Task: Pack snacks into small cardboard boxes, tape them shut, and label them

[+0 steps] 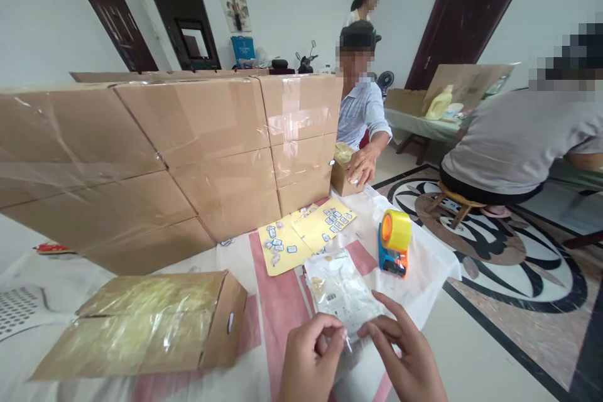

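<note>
At the front of the table my left hand [314, 352] is closed, its thumb and forefinger pinching a small thin white piece [348, 344] whose kind I cannot make out. My right hand [400, 345] is beside it, with thumb and a finger pressed together and the forefinger raised; whatever is between those fingertips is hidden. Just beyond both hands a white printed plastic packet [336, 282] lies flat. Yellow cards [282, 251] with small blue-edged stickers lie behind it. To the right stands a tape dispenser [393, 245] with a yellow roll.
Stacked taped cartons [221, 138] form a wall at the back left. A taped cardboard box [155, 326] lies front left, with a white perforated object [23, 311] beside it. Across the table a person's hand [362, 166] rests on a small box [345, 179]. Another person sits at right.
</note>
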Demonstrator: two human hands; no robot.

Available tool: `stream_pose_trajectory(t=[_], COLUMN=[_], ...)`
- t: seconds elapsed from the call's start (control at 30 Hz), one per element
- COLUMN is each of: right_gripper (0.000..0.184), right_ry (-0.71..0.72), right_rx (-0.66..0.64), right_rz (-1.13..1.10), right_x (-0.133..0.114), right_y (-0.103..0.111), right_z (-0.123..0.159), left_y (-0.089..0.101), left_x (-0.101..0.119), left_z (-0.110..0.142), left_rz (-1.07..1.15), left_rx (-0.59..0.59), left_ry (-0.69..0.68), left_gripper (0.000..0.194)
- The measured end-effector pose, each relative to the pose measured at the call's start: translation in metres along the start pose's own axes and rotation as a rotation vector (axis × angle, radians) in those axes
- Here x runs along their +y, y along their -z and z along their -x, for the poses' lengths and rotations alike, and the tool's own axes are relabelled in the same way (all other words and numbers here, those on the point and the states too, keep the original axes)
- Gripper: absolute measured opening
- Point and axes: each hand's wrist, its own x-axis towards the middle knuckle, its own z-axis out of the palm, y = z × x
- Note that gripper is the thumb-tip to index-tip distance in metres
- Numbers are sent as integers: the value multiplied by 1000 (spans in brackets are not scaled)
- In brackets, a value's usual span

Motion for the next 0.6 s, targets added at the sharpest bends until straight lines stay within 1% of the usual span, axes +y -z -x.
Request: stream_pose_trajectory(t=[0.13, 0.17, 0.23, 0.27, 0.4, 0.5, 0.6], right_gripper=[35, 36, 35, 34, 34, 32, 30], right_ry=[-14, -17, -20, -13, 33, 31, 41], right_rx=[9, 12, 18, 19, 31, 37, 43], right_rz=[54, 68, 93, 105, 161, 192, 208], right_x=[-3, -3, -3, -3, -2, -1, 0], right_y=[-1, -1, 0, 1, 6, 9, 12], right_z=[-4, -5, -7, -7, -9, -8, -7], left_y=[-1, -1, 2, 3, 8, 6, 0], left_x=[6, 8, 14, 18, 37, 49, 51], left_z=[-3, -4, -7, -9, -22, -31, -33], left_rz=[-26, -29, -53, -81, -231, -284, -315], left_rx=[24, 21, -6, -28, -106, -121, -112], left_ry=[42, 52, 68, 72, 61, 39, 41], left_gripper=[24, 25, 33, 34, 20, 18, 21])
